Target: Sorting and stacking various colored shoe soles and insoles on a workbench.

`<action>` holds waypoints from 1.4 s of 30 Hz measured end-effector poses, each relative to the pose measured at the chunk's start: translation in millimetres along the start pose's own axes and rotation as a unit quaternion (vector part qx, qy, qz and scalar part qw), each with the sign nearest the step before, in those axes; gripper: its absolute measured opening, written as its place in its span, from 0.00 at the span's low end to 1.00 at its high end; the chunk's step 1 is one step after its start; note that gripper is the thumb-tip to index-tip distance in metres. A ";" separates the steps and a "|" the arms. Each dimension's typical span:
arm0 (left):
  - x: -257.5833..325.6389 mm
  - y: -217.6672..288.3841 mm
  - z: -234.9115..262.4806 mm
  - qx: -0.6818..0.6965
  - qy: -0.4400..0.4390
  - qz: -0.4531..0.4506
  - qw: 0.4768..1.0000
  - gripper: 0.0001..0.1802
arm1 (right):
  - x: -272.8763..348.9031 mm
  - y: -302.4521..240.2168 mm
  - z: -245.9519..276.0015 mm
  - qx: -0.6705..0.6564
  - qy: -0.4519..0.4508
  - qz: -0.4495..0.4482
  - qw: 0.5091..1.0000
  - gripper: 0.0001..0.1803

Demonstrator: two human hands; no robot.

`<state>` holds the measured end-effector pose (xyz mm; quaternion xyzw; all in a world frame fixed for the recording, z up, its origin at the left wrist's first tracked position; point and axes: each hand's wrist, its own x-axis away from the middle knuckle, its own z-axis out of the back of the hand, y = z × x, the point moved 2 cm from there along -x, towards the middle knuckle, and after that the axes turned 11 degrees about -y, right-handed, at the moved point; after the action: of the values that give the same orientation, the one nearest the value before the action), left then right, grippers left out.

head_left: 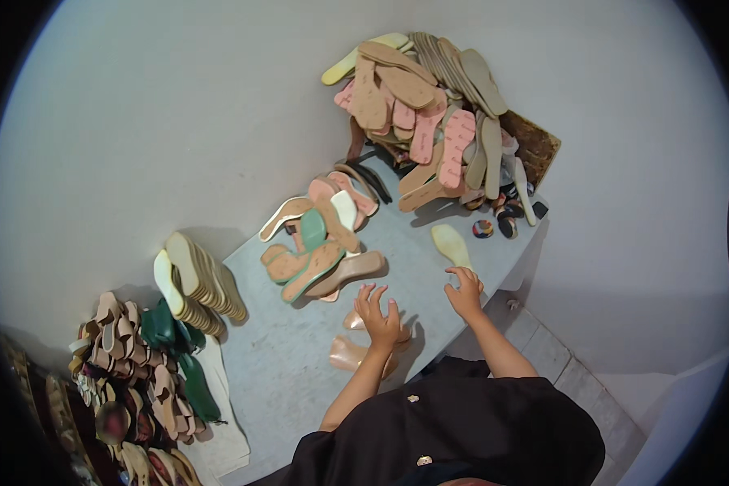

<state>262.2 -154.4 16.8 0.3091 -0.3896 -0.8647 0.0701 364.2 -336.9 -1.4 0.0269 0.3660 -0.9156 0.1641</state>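
Observation:
My left hand [377, 317] is raised over the near part of the table, its fingers spread and nothing in them. Partly under it lie shiny tan, curved pieces [348, 354] that look like sandal straps. To the right, my right hand [465, 293] hovers by the lower end of a pale yellow insole [448, 243]. Its thumb and forefinger are apart; whether a fingertip touches the insole I cannot tell. Beyond my left hand lies a loose group of sandal soles, among them a green-edged one [313, 273] and a beige one [356, 271].
A tall heap of tan and pink insoles [454, 146] fills the table's [275, 364] far corner, by a brown board [535, 146]. Small round tins [483, 229] sit in front. Stacked cream soles [198, 279] and many sandals [125, 340] line the left edge. Walls stand behind.

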 end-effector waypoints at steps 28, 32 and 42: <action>-104.3 32.4 -145.2 0.101 0.031 0.053 0.993 0.22 | -238.9 157.7 52.6 -0.476 -0.077 -0.195 0.854 0.23; -112.2 35.7 -156.6 0.098 -0.007 0.043 0.994 0.21 | -239.2 172.6 49.9 -0.518 -0.071 -0.171 0.835 0.27; -127.7 3.8 -183.2 0.049 -0.110 0.064 0.991 0.21 | -258.8 150.1 43.9 -0.699 -0.216 -0.219 0.645 0.27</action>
<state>471.7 -226.3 -11.7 0.1897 -0.4557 -0.8671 0.0674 659.8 -395.9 -24.7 -0.3751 0.8469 -0.3768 0.0028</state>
